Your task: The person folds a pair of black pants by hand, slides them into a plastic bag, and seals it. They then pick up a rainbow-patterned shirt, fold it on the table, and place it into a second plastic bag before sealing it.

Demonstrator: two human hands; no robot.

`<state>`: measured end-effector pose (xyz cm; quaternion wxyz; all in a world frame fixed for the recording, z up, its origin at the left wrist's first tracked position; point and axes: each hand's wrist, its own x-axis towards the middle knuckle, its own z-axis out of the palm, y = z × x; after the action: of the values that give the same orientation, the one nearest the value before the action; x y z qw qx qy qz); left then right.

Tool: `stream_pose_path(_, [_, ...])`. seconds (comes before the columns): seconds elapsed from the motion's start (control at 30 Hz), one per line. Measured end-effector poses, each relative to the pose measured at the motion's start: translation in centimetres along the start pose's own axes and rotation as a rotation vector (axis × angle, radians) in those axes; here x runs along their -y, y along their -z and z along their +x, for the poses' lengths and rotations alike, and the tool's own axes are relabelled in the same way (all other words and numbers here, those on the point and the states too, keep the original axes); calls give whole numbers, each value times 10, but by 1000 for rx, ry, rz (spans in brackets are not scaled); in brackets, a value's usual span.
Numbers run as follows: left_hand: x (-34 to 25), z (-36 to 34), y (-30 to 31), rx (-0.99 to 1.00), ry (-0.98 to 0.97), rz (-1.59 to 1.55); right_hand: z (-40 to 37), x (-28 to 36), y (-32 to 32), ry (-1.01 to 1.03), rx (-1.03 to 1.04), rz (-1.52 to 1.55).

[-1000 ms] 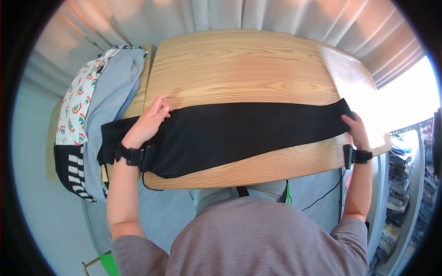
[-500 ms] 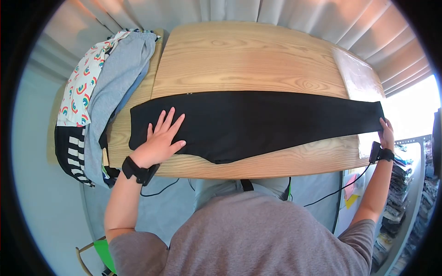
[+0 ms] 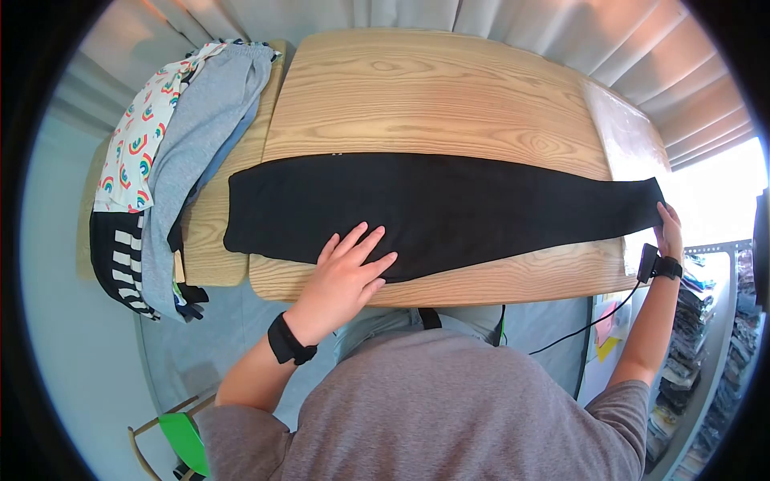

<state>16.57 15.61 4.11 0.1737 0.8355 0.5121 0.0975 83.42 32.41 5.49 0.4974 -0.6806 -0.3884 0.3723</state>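
Note:
A pair of black trousers [image 3: 465,204] lies folded lengthwise across the wooden table [image 3: 433,88], waist end at the left and leg end at the right. My left hand [image 3: 349,272] rests flat with fingers spread on the near edge, by the crotch point. At the far right, my right hand [image 3: 670,231] grips the leg hem, its fingertips at the edge and the thumb partly hidden. Each wrist wears a black strap.
At the left, a pile of clothes holds grey trousers [image 3: 204,120] and a white rainbow-print garment [image 3: 144,136]. A clear plastic sheet [image 3: 622,128] lies at the table's right. Below right stands a rack of packed items [image 3: 698,345]; a green chair [image 3: 183,441] is lower left.
My left hand has slid right and nearer to me, from the waist end to the crotch area. The right hand stays at the hem; the cloth there has barely shifted.

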Motion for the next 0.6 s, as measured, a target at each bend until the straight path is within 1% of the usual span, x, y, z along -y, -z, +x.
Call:
stream_pose_path(0.1, [1, -2, -4, -27, 12, -27, -11, 16, -13, 32, -48, -24])
stream_pose_path(0.17, [-1, -2, -3, -75, 5, -75, -40, 44, -46, 42, -210, -230])
stream_pose_path(0.2, [2, -3, -2, -76, 3, -77, -46, 50, -55, 43, -213, -232])
stream_pose_path(0.27, [14, -8, 4, -186, -6, -482, -54, 67, -75, 191, -216, -280])
stream_pose_path(0.3, [18, -11, 13, -300, 51, -486, -62, 78, -86, 192, -221, -281])
stream_pose_path(0.37, [35, -23, 33, -497, 204, -326, -92, 111, -121, 333, -181, -343])
stream_pose_path(0.43, [65, -41, 37, -668, 431, -124, -132, 146, -166, 393, -60, -236])
stream_pose_path(0.5, [90, -57, 40, -681, 646, -120, -156, 167, -207, 463, 92, -170])
stream_pose_path(0.57, [107, -66, 41, -671, 681, -101, -195, 187, -260, 530, 198, -200])
stream_pose_path(0.6, [109, -68, 42, -718, 720, -229, -211, 191, -287, 556, 297, -160])
